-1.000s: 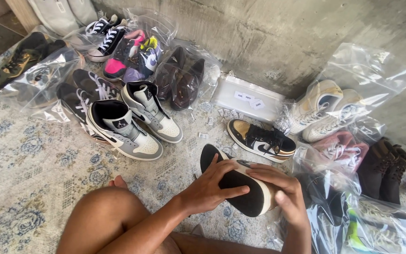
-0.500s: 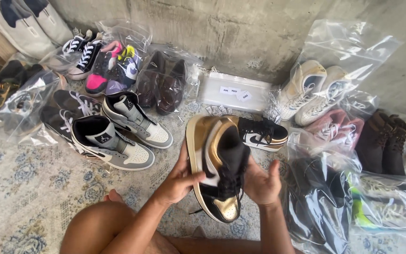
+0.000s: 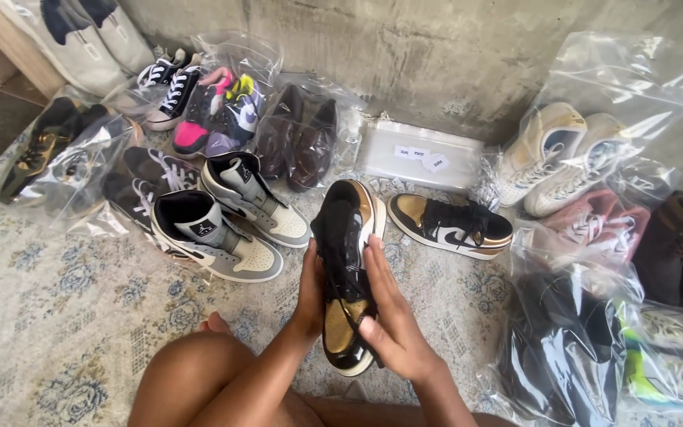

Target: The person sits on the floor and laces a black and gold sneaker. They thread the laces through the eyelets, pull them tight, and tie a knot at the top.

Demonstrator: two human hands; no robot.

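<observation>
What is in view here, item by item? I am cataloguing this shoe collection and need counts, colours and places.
Held sneaker: one, black and gold, centre, in both hands.
Matching sneaker: one, black and gold, on the rug to its right.
Grey high-tops: two, grey, black and cream, unbagged, left of centre.
Brown shoes: one bagged pair, by the wall.
Cream sneakers: one bagged pair, upper right.
Empty bag: one, clear, against the wall.
Rug: one, pale with blue flowers, underneath.
Left hand: on the sneaker's left side.
Right hand: over its right side.
</observation>
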